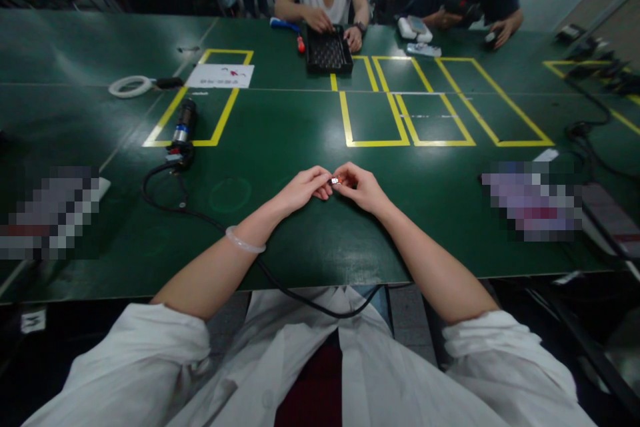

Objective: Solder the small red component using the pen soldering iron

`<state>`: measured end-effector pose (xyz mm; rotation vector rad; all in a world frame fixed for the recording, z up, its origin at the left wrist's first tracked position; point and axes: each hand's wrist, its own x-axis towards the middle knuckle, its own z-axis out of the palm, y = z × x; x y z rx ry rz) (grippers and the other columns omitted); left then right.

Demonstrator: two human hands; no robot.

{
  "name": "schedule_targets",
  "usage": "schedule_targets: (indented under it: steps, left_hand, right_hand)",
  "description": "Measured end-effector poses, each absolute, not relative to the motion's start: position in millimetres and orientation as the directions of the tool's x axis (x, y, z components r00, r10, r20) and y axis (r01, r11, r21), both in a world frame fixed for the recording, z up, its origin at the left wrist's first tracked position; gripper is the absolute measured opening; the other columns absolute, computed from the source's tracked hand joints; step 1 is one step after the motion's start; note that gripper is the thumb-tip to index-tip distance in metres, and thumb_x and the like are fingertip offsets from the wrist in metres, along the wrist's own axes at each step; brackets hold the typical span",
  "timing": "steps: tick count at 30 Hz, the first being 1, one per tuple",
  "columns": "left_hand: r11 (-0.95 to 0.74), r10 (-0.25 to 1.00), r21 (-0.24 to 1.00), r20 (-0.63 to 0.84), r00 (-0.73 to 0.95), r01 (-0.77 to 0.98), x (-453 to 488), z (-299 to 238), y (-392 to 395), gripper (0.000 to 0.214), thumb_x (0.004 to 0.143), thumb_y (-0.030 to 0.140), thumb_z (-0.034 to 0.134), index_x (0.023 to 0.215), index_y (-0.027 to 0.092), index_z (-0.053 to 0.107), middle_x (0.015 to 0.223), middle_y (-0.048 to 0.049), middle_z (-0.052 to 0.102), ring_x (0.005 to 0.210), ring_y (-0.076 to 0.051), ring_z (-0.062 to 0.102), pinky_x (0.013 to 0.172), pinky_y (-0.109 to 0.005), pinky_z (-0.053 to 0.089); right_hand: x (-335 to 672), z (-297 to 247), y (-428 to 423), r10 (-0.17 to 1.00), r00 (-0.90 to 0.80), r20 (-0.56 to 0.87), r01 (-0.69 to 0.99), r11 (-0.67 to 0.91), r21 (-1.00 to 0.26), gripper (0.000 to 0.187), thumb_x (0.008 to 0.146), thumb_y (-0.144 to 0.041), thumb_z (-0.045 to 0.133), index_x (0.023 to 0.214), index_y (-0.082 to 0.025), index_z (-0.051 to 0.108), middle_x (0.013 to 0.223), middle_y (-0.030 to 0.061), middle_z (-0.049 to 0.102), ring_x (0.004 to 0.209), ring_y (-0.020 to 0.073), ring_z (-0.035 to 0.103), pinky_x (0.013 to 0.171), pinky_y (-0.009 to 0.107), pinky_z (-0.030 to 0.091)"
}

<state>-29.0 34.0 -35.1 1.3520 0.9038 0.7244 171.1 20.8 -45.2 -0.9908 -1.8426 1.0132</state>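
Note:
My left hand (313,183) and my right hand (358,185) meet over the middle of the green table (280,120). Pinched between their fingertips is a small part with a shiny, whitish metal face (335,181). A bit of orange-red shows beside it at the right fingertips. The part is too small for me to tell its kind. Both hands have their fingers closed on it, and the fingers hide some of it.
A black cylindrical tool (186,121) with a cable lies at left by a white card (223,76) and a white ring (131,86). Across the table, a person reaches into a black tray (329,57); another holds a dark object. Yellow tape (377,143) marks rectangles.

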Motion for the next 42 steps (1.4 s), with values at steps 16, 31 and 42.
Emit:
schedule_targets:
  steps: [16,31,42]
  left_hand:
    - [0.055,0.853,0.994,-0.095,0.513,0.093,-30.5,-34.8,32.1,0.033,0.084,0.039,0.072,0.098,0.013,0.057,0.082,-0.0038,0.066,0.073,-0.012,0.063,0.073,-0.027,0.052]
    - [0.067,0.875,0.996,-0.084,0.476,0.052,-31.2,-33.8,29.1,0.029,0.084,0.030,0.071,0.101,0.013,0.056,0.083,-0.0027,0.063,0.077,-0.011,0.064,0.073,-0.026,0.053]
    - [0.000,0.882,0.999,-0.015,0.471,0.032,-30.9,-34.3,28.3,0.028,0.078,0.019,0.073,0.097,0.013,0.054,0.091,-0.0018,0.061,0.072,-0.008,0.062,0.068,-0.022,0.053]
  right_hand:
    - [170.6,-48.1,22.3,0.902,-0.371,0.220,0.134,0.287,-0.949,0.032,0.088,-0.050,0.065,0.098,-0.020,0.059,0.080,0.0002,0.064,0.068,0.0124,0.058,0.065,0.027,0.049]
    - [170.9,-44.2,23.9,0.900,-0.372,0.226,0.072,0.271,-0.960,0.032,0.081,-0.046,0.071,0.094,-0.018,0.061,0.082,0.0006,0.064,0.067,0.0114,0.056,0.064,0.026,0.046]
    - [171.5,-48.7,24.9,0.896,-0.358,0.262,0.206,0.350,-0.914,0.026,0.080,-0.034,0.071,0.098,-0.019,0.061,0.078,-0.0008,0.062,0.066,0.0123,0.054,0.062,0.027,0.042]
